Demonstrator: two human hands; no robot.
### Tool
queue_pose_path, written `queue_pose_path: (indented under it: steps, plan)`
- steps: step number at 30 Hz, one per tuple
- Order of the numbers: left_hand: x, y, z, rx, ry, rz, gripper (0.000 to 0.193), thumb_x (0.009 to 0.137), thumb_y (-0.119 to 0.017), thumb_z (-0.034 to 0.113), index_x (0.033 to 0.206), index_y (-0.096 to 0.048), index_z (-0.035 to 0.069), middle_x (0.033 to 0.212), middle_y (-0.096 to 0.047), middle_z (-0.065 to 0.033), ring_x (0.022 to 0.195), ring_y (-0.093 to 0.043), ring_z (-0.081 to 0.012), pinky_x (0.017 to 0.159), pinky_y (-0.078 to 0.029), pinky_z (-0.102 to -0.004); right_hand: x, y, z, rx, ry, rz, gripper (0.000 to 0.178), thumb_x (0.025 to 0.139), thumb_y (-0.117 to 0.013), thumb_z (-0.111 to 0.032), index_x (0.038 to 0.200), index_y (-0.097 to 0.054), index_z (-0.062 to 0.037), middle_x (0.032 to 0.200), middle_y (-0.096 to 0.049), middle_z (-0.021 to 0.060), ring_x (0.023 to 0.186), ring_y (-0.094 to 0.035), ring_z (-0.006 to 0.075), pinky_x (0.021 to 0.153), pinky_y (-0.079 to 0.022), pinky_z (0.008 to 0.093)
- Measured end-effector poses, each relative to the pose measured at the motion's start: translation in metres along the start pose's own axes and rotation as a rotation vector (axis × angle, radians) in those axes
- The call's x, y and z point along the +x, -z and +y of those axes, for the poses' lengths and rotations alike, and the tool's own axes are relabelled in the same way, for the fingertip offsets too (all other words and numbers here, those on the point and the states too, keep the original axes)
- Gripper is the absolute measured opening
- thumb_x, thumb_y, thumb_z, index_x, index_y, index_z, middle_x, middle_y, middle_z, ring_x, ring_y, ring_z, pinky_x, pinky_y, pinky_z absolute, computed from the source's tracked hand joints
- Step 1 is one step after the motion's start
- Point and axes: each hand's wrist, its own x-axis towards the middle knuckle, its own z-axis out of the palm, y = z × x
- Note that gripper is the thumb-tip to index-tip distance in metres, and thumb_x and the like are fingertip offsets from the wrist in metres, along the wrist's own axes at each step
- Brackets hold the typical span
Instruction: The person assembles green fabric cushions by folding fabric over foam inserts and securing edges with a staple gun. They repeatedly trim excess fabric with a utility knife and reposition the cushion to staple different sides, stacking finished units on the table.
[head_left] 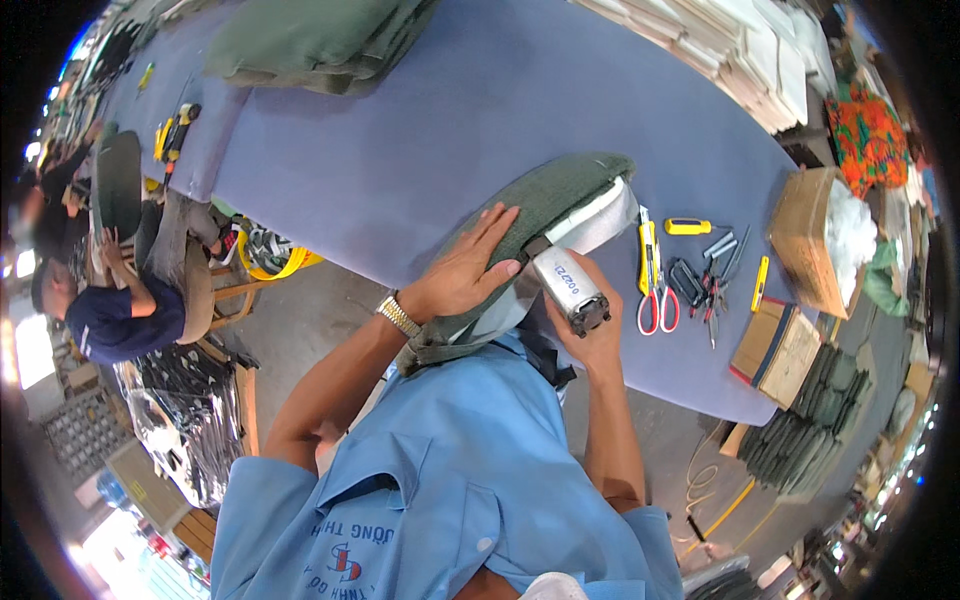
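A curved cushion in dark green fabric stands tilted at the table's near edge, close against my body. White padding and a sheer lining show along its right side. My left hand lies on the green fabric with its fingers stretched out and the thumb pointing toward the tool. My right hand is wrapped round a staple gun with a silver body. The gun's dark nose meets the cushion's edge; the exact contact point is hidden. Most of its handle is covered by my right hand.
On the blue-grey table, scissors, a yellow cutter, a screwdriver and pliers lie to the right. Cardboard boxes stand farther right. Green fabric is stacked at the back. A co-worker sits at left.
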Motion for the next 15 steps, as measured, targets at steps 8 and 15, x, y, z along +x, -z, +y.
queue_pose_path:
  steps: [8, 15]
  plan:
    - [-0.004, -0.009, 0.024, 0.259, 0.176, 0.115, 0.086, 0.099, -0.066, 0.033, 0.159, -0.019, -0.006, 0.159, -0.033, -0.0337, 0.149, -0.033, -0.045, 0.119, -0.036, -0.0465, -0.004, -0.004, 0.003, 0.058, 0.008, 0.004, 0.06, 0.075, -0.078, -0.003, 0.134, -0.063, -0.0028, 0.121, -0.072, 0.0186, 0.108, -0.074, 0.0271, 0.093, -0.055, 0.0332]
    - [-0.006, -0.007, 0.03, 0.271, 0.248, 0.118, 0.085, 0.097, -0.067, 0.032, 0.158, -0.021, -0.005, 0.157, -0.038, -0.0316, 0.147, -0.038, -0.0438, 0.115, -0.042, -0.0467, -0.007, 0.002, 0.0, 0.073, -0.093, -0.086, 0.058, 0.077, -0.079, -0.006, 0.133, -0.064, -0.0031, 0.12, -0.073, 0.0175, 0.105, -0.075, 0.0273, 0.09, -0.056, 0.0326]
